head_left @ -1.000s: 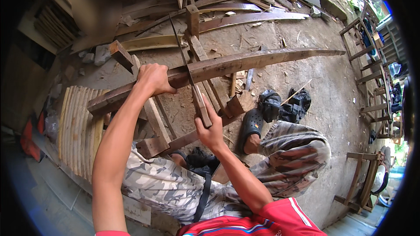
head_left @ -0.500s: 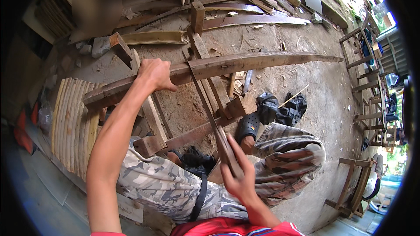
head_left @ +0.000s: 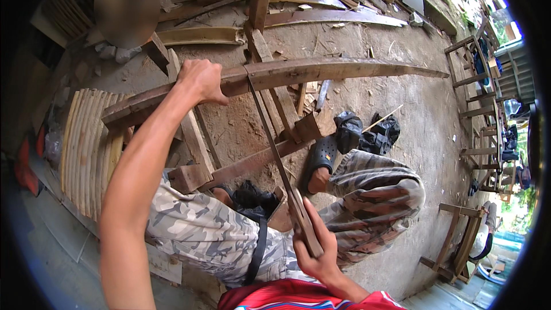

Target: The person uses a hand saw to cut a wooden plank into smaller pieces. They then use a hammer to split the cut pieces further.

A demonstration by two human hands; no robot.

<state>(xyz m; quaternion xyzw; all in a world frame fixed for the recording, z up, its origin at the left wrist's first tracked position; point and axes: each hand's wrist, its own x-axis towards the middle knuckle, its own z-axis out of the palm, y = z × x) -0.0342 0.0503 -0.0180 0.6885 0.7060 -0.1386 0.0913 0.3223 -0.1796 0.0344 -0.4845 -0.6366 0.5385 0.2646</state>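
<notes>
A long, slightly curved wooden beam (head_left: 338, 70) lies across a low wooden trestle (head_left: 261, 163) in front of me. My left hand (head_left: 200, 82) is wrapped over the beam left of its middle, pressing it from above. In my right hand (head_left: 320, 250), close to my lap, is the wooden handle of a handsaw (head_left: 274, 143). Its narrow blade slants up and away from me to the beam's near side. A thin cut line shows in the beam there, just right of my left hand. My right fingers close round the handle; the index finger stretches along it.
Slats stand stacked (head_left: 92, 149) at the left. Black plastic bags (head_left: 367, 132) lie beside my shoe (head_left: 322, 158). Planks and offcuts (head_left: 338, 17) cover the ground at the back, with chips scattered around. Wooden frames (head_left: 476, 97) stand along the right.
My right hand has drawn the saw back toward me, so its tip no longer reaches past the beam. My left hand keeps its hold on the beam. The view has shifted slightly.
</notes>
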